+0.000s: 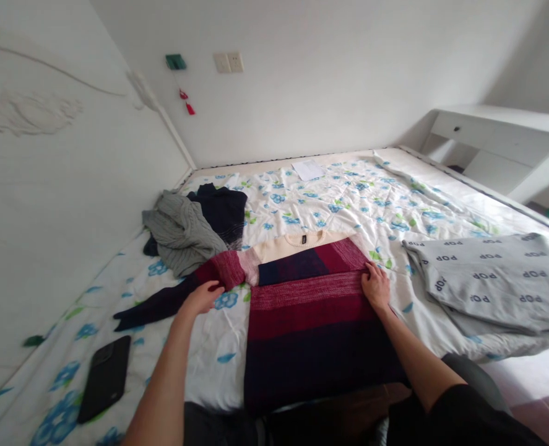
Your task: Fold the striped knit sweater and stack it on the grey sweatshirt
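A knitted sweater (pixel 311 313) with cream, pink, maroon and navy bands lies front up on the bed, its neckline away from me. One sleeve is folded across the chest; the other stretches out to the left. My left hand (pixel 203 298) is closed on the lower edge of that outstretched sleeve (pixel 174 296), near its maroon part. At the sweater's right edge, just below the shoulder, my right hand (pixel 376 286) has its bent fingers closed on the knit. The sweater's bottom hem reaches the near edge of the bed.
A grey cable-knit garment (pixel 181 229) and a dark navy one (pixel 223 207) lie heaped at the left. A black phone (pixel 104 378) rests at near left. Folded grey fabric printed "POP" (pixel 492 279) lies at right. White paper (pixel 308 170) sits farther back on the flowered sheet (pixel 348 192).
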The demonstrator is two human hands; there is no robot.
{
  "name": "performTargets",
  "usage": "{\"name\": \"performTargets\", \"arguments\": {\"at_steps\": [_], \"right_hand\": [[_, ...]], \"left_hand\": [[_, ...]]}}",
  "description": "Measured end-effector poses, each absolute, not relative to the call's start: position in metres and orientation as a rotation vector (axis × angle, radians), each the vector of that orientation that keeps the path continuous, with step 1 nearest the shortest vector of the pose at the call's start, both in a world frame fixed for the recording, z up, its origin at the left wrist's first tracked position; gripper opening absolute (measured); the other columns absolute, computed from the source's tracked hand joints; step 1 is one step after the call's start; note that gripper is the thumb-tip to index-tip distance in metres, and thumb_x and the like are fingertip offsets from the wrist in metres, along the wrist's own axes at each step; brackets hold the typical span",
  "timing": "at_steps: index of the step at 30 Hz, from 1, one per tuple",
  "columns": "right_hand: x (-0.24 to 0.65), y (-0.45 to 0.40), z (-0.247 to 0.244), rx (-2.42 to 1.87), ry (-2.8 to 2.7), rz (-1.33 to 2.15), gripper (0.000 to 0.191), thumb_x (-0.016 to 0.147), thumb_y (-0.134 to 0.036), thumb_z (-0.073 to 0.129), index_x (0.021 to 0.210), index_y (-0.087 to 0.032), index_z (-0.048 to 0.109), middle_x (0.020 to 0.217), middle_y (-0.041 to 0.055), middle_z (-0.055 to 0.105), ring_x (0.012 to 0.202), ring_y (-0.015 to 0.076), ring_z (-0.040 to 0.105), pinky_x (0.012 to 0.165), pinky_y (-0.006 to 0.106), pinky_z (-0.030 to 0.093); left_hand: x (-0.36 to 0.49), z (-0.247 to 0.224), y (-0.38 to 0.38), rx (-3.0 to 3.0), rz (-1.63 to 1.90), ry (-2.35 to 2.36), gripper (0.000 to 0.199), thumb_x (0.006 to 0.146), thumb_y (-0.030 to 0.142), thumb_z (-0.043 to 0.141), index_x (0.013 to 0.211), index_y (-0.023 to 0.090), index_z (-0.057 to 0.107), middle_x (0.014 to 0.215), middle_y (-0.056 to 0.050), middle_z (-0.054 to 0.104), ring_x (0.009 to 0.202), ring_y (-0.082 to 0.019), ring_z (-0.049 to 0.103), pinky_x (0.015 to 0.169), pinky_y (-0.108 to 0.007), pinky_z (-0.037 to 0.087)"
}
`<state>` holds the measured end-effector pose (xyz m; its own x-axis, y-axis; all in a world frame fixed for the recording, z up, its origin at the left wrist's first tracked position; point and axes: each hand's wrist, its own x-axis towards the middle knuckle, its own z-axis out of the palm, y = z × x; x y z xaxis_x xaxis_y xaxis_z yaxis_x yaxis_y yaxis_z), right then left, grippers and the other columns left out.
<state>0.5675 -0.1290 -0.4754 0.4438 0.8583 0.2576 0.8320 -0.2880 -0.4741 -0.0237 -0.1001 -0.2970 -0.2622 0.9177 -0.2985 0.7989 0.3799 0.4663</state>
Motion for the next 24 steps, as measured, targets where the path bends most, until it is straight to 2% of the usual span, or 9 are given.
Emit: {"name": "performTargets", "arguments": {"at_steps": [3, 6, 10, 13, 18, 22, 24], "right_hand": [[0.566, -0.130, -0.473, -2.137, -1.405, 0.065, 0.059, 0.106, -0.028, 0.045, 0.157, -0.020, 0.073, 0.169, 0.0104, 0.063, 0.148, 0.0331, 0.055, 0.123, 0.050, 0.045], [0.564, -0.131, -0.470, -2.144, -1.384, 0.065, 0.059, 0.106, -0.028, 0.046, 0.157, -0.020, 0.072, 0.169, 0.0114, 0.064, 0.147, 0.0335, 0.055, 0.122, 0.050, 0.045], [0.562, -0.130, -0.466, -2.162, -1.389, 0.078, 0.059, 0.106, -0.028, 0.045, 0.157, -0.019, 0.072, 0.169, 0.0120, 0.063, 0.148, 0.0337, 0.055, 0.122, 0.050, 0.044], [0.562, -0.130, -0.463, -2.188, -1.385, 0.093, 0.060, 0.106, -0.028, 0.044, 0.159, -0.019, 0.071, 0.170, 0.0114, 0.062, 0.149, 0.0343, 0.055, 0.122, 0.050, 0.044], [0.561, -0.130, -0.461, -2.182, -1.394, 0.105, 0.060, 0.106, -0.028, 0.044, 0.158, -0.019, 0.071, 0.170, 0.0115, 0.062, 0.148, 0.0345, 0.056, 0.121, 0.050, 0.044], [0.561, -0.131, -0.462, -2.181, -1.393, 0.112, 0.060, 0.106, -0.028, 0.044, 0.158, -0.018, 0.071, 0.170, 0.0130, 0.062, 0.148, 0.0346, 0.055, 0.121, 0.051, 0.044], [0.561, -0.131, -0.464, -2.185, -1.392, 0.116, 0.060, 0.106, -0.028, 0.044, 0.159, -0.018, 0.070, 0.171, 0.0131, 0.061, 0.149, 0.0345, 0.054, 0.121, 0.050, 0.044]], "left_hand": [[-0.073, -0.294, -0.117, 0.687, 0.751, 2.189, 0.030, 0.086, 0.044, 0.078, 0.107, 0.025, 0.065, 0.080, 0.001, 0.067, 0.070, -0.020, 0.066, 0.067, -0.032, 0.061], [-0.093, -0.296, -0.123, 0.348, 1.031, 2.149, 0.017, 0.090, 0.033, 0.065, 0.094, 0.026, 0.051, 0.078, 0.004, 0.055, 0.070, -0.017, 0.058, 0.067, -0.030, 0.059], [-0.091, -0.294, -0.121, 0.221, 1.236, 2.050, 0.017, 0.088, 0.027, 0.057, 0.090, 0.027, 0.040, 0.082, 0.002, 0.052, 0.076, -0.018, 0.059, 0.072, -0.034, 0.061], [-0.088, -0.287, -0.124, 0.204, 1.348, 1.990, 0.019, 0.084, 0.025, 0.059, 0.090, 0.026, 0.041, 0.086, 0.001, 0.052, 0.083, -0.019, 0.060, 0.078, -0.038, 0.061], [-0.084, -0.234, -0.096, 0.359, 1.574, 1.952, 0.011, 0.095, 0.017, 0.050, 0.105, 0.022, 0.049, 0.102, 0.000, 0.058, 0.104, -0.018, 0.061, 0.094, -0.039, 0.056], [-0.032, -0.159, -0.039, 0.825, 1.735, 1.819, 0.043, 0.102, 0.020, 0.050, 0.143, 0.013, 0.058, 0.144, -0.007, 0.069, 0.129, -0.017, 0.060, 0.118, -0.042, 0.050], [0.018, -0.131, -0.020, 1.165, 1.652, 1.642, 0.041, 0.098, 0.028, 0.064, 0.137, 0.016, 0.072, 0.142, -0.006, 0.078, 0.127, -0.016, 0.067, 0.122, -0.041, 0.051]]}}
